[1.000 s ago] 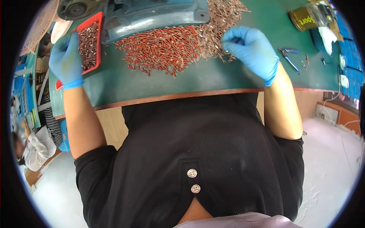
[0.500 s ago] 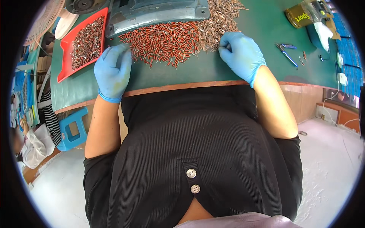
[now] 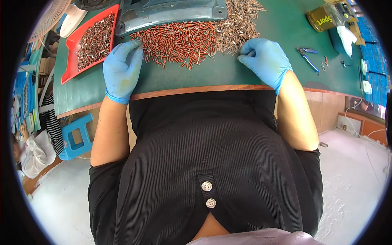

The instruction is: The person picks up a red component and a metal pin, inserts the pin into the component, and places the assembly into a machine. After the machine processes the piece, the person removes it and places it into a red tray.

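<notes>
Head view: left hand [image 3: 121,71] open-gripped at red pieces [image 3: 179,37], right hand [image 3: 264,59] pinching one; tray [image 3: 69,69], pliers [image 3: 307,57] aside.

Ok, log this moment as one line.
left hand: at red-piece pile edge | right hand: pinching grey piece | red tray: untouched

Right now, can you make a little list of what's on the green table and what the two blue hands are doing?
Table: green top with a wooden front edge
Left hand: left hand in a blue glove, fingertips at the left end of the red pile
Right hand: right hand in a blue glove, pinching a small piece beside the grey pile
Tray: red tray on the left, holding more small pieces
Machine: grey-blue machine base behind the piles
Tools: pliers to the right
Floor: blue stool
</notes>
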